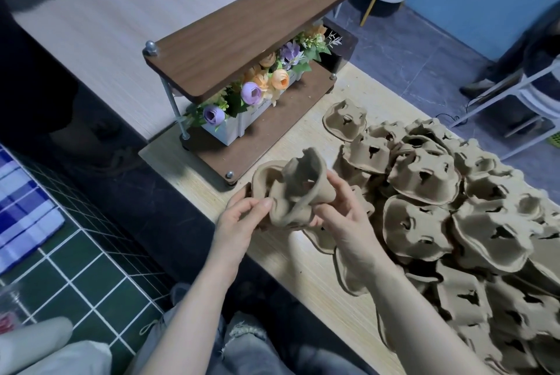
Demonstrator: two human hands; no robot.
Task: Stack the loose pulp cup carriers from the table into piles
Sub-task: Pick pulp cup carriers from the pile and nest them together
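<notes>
A pale wood-grain table [306,256] runs along a floor of dark green tiles, with a dark brown two-tier wooden shelf [242,23] at its far end sheltering a white box of purple and orange artificial flowers [260,86]. To the right lies a sprawling heap of loose brown moulded-pulp cup carriers [448,211], overlapping and tilted every way, some reaching the table's right edge.

Above the near-left part of the table, the left hand [242,217] and right hand [342,217] hold a tilted brown pulp carrier [294,192] between them, each hand's thumb and fingers pinched on its rim. It seems to be more than one carrier nested, though I cannot tell how many.

The risks, as I judge them: pinching the thin rim hard could crease or tear the pulp; nesting a skewed piece would jam it and make the pile lean; and reaching into the heap could nudge edge pieces off onto the floor
</notes>
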